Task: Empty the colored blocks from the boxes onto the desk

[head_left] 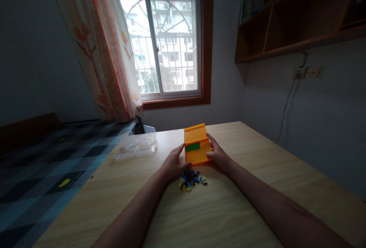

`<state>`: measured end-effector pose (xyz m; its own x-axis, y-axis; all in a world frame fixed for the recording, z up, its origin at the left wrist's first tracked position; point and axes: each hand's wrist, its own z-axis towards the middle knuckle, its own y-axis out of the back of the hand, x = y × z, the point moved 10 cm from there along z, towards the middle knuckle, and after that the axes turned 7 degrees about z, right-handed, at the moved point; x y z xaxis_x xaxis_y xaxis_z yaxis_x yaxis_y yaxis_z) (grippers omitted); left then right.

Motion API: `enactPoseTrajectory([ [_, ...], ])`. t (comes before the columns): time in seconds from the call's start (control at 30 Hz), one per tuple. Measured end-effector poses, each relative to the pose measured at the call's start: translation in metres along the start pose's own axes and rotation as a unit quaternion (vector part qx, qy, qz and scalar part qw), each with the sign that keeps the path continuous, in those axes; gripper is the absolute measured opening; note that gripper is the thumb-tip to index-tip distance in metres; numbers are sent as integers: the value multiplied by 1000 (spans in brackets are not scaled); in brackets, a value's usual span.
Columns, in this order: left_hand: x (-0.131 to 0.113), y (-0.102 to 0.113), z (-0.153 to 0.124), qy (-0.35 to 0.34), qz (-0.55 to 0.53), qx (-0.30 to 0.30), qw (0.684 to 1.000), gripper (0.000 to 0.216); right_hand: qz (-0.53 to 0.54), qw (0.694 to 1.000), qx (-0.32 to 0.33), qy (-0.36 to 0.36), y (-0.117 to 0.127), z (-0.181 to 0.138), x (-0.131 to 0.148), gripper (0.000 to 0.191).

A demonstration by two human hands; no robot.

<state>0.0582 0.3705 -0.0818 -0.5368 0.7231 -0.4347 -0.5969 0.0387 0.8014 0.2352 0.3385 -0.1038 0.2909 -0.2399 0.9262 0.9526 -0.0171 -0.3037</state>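
An orange plastic case point(197, 156), its hinged lid point(195, 133) raised at the back, is held above the table by both hands. A green strip point(193, 147) lies inside it near the hinge. My left hand point(174, 162) grips the left side, thumb at the front corner. On the right side, my right hand point(219, 155) is closed around the edge with its thumb over the rim. Just below the case, a small heap of blue, yellow, brown and black pieces point(191, 179) rests on the tabletop; they look like tiny building bricks.
Clear plastic trays point(137, 145) stand at the left rear of the wooden table point(257, 187). Left of the table is a bed with a checked cover point(74, 156). A window point(168, 45) and curtain point(105, 49) are behind, and a wooden shelf point(300, 15) hangs upper right.
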Motion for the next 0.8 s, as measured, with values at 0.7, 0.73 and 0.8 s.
enactPoseTrajectory([
  [0.7,-10,-12,0,17,-36,33,999,91,-142,983,-76,87,29,12,12,67],
  [0.73,-8,-15,0,27,-31,35,999,91,-154,980,-84,95,32,12,13,67],
  [0.8,-5,-19,0,49,-17,39,998,88,-177,973,-98,110,36,11,17,67],
])
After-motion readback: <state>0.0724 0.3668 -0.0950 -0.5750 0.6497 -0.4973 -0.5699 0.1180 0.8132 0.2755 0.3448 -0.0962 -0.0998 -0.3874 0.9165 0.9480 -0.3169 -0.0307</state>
